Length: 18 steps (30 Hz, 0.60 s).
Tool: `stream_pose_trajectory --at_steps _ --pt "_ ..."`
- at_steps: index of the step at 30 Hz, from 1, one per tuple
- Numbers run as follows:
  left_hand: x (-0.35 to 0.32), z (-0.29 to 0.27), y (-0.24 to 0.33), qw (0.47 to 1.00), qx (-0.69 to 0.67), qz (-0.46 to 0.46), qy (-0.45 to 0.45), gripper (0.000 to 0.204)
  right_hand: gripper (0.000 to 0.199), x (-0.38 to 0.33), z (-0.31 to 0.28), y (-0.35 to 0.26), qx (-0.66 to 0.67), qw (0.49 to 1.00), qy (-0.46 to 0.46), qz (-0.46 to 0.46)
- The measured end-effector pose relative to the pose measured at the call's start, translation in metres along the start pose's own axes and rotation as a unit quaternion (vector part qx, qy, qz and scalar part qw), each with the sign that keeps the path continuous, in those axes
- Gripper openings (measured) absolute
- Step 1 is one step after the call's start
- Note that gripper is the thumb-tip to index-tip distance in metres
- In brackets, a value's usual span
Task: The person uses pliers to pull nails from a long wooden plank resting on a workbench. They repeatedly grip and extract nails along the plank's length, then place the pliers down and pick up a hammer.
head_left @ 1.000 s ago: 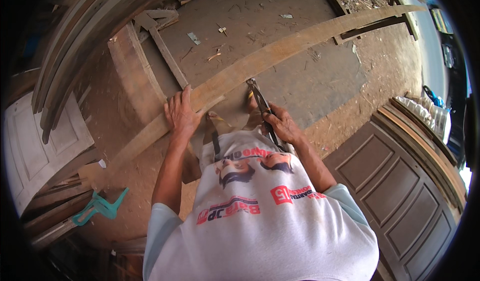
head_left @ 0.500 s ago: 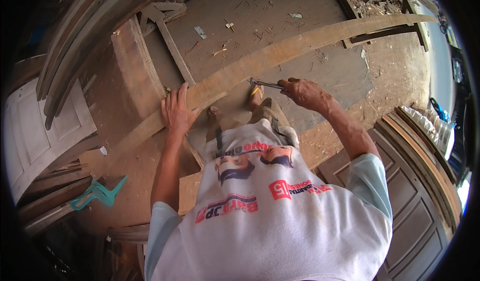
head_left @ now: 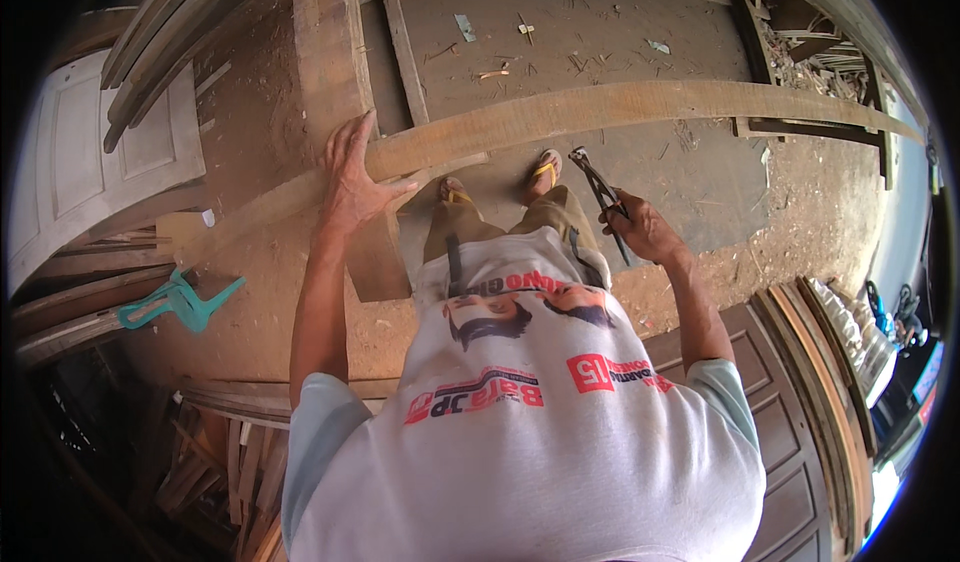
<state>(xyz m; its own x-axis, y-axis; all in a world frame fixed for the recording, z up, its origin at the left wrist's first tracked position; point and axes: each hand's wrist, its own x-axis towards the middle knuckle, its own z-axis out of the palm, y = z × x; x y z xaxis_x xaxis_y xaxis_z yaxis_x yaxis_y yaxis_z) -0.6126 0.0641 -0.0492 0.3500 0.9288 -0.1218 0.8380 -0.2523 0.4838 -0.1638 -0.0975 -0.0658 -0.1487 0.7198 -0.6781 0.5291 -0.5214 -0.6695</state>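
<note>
A long, thin wooden plank [head_left: 600, 108] runs from the lower left to the far right in front of me. My left hand [head_left: 350, 184] lies on it left of the middle, fingers stretched and thumb out to the side. Beneath the plank there, a wide beam [head_left: 335, 47] runs away from me. Off to the right, my right hand [head_left: 645, 230] is closed around a pair of dark metal pincers [head_left: 597, 179]. Their head points away from me, beside my sandalled foot [head_left: 544, 174], and the plank lies a short way beyond it.
A narrow timber [head_left: 405, 57] lies beside the beam. Wood scraps [head_left: 815, 47] fill a framed spot at the far right. White [head_left: 120, 142] and brown [head_left: 770, 402] panelled doors flank me. A teal plastic object [head_left: 185, 302] rests on stacked boards at left.
The pincers have come back toward me and turned from pointing left to pointing away. My left hand's thumb has spread outward; it stays at the plank. The view has shifted.
</note>
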Motion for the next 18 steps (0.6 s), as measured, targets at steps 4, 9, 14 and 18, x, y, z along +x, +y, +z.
stream_pose_trajectory --at_steps 4,9,14,18 --pt "-0.037 -0.040 -0.065 0.992 0.082 -0.097 -0.008 0.126 0.039 0.006 0.057 -0.026 0.013 1.000 0.014 -0.013" --pt "-0.052 -0.056 -0.098 0.969 0.172 -0.163 -0.075 0.119 0.055 0.023 0.125 -0.070 0.024 0.998 0.046 -0.047" --pt "-0.058 -0.046 -0.124 0.979 0.137 -0.125 -0.079 0.107 0.054 0.038 0.173 -0.095 0.040 0.996 0.072 -0.044" --pt "-0.061 -0.041 -0.130 0.986 0.136 -0.086 -0.038 0.102 0.053 0.038 0.187 -0.112 0.035 0.996 0.085 -0.022"
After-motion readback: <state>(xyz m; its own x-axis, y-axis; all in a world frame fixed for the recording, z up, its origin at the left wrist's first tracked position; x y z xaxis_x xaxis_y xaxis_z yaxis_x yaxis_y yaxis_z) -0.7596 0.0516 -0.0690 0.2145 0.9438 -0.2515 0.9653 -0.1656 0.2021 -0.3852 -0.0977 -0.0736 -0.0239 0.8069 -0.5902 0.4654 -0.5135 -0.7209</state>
